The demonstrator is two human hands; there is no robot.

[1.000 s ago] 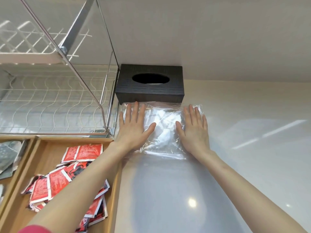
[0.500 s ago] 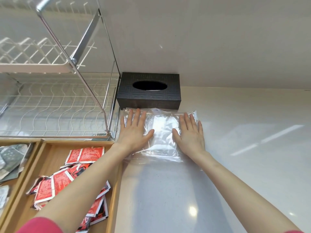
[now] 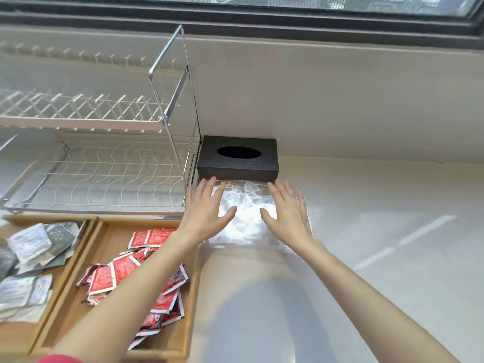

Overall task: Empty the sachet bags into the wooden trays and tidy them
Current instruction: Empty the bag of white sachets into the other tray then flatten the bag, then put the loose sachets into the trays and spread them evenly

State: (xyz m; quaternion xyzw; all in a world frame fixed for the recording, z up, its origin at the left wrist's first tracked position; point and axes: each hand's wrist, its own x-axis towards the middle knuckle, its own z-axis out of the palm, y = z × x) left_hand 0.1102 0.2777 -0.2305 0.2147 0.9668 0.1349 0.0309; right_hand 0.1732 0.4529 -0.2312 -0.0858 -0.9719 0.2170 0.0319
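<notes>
Clear plastic bag [image 3: 246, 216]: empty, lying flat on the white counter [image 3: 379, 258], its far edge touching the front of the black tissue box [image 3: 237, 158]. Its long axis runs from the person toward the box; which end is the mouth cannot be told.

Left hand [image 3: 203, 214]: palm down over the bag's left side, fingers [image 3: 207, 188] straight and spread, thumb angled inward. Holds nothing. Whether the palm presses the plastic or hovers just above it cannot be told.

Right hand [image 3: 289, 213]: palm down over the bag's right side, fingers straight and spread, thumb angled toward the left thumb. Holds nothing.

Right wooden tray [image 3: 115, 242]: just left of the bag, on the counter, holding a loose heap of red sachets [image 3: 131, 271], partly hidden by the left forearm.

Left wooden tray [image 3: 15, 334]: touching the right one, holding grey and white sachets [image 3: 31, 247] in a loose pile.

Wire dish rack [image 3: 91, 163]: behind both trays, beside the tissue box, against the wall.
</notes>
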